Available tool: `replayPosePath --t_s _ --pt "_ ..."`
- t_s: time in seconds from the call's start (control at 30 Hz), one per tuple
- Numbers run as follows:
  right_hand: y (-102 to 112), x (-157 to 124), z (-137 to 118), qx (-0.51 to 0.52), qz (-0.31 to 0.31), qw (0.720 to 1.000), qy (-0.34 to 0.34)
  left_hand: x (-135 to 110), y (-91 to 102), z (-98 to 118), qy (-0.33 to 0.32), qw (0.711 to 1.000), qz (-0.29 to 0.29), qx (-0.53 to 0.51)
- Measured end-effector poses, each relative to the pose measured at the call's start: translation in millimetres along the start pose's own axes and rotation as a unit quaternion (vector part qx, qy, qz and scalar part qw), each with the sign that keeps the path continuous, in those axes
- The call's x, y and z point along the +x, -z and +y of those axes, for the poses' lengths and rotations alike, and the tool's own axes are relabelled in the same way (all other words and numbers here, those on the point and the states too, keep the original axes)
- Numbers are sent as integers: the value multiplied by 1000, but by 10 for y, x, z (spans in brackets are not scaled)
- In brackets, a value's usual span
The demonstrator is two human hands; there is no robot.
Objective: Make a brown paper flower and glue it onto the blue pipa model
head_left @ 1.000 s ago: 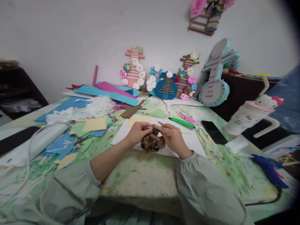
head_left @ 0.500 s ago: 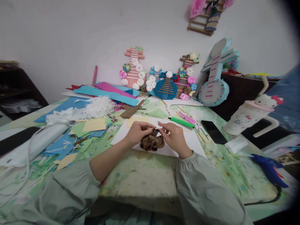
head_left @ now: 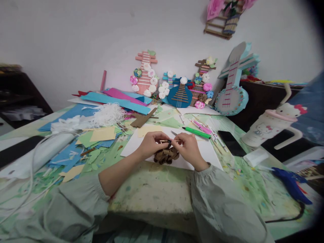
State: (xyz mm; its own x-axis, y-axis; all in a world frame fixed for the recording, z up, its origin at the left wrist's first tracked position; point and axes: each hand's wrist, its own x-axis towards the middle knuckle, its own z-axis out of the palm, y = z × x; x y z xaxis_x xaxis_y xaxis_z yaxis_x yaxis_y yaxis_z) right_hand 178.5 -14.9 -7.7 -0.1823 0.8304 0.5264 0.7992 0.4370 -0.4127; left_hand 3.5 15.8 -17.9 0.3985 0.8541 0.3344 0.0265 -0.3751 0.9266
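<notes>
A brown paper flower (head_left: 165,156) with folded petals hangs just over the white paper (head_left: 211,153). My left hand (head_left: 151,144) pinches its upper side from the left, thumb and index finger pressed together. From the right, my right hand (head_left: 187,145) pinches the same spot, so the fingertips of both hands almost meet. A small dark piece (head_left: 169,141) shows between them; what it is I cannot make out. Beside my right fingers, a pointed metal tip (head_left: 173,133) lies on the paper, and the rest of that tool is hidden.
A green marker (head_left: 196,132), pink pens and a black phone (head_left: 231,143) lie to the right, near a white tumbler (head_left: 268,128) and a blue glue gun (head_left: 291,184). Paper scraps (head_left: 102,134) and white string (head_left: 108,115) cover the left. Paper instruments (head_left: 180,96) lean at the back wall.
The brown flower has tipped, so its petals now face more downward and its centre is less visible. Both hands stay at its upper side, with fingertips drawn closer around the dark piece.
</notes>
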Motion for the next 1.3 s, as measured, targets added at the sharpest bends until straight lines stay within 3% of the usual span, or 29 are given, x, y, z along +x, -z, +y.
replayPosePath --t_s 0.23,0.8,1.1,1.3 --pt "-32 -9 -4 -25 3 1000 2 17 -17 -41 43 998 4 -44" --pt "24 -5 -13 39 39 998 9 18 31 -18 36 997 -26 -62" --pt "40 -2 -15 18 35 999 7 19 26 -11 57 995 -30 -73" --pt "50 2 4 38 2 999 -4 17 46 -10 36 997 -31 -53"
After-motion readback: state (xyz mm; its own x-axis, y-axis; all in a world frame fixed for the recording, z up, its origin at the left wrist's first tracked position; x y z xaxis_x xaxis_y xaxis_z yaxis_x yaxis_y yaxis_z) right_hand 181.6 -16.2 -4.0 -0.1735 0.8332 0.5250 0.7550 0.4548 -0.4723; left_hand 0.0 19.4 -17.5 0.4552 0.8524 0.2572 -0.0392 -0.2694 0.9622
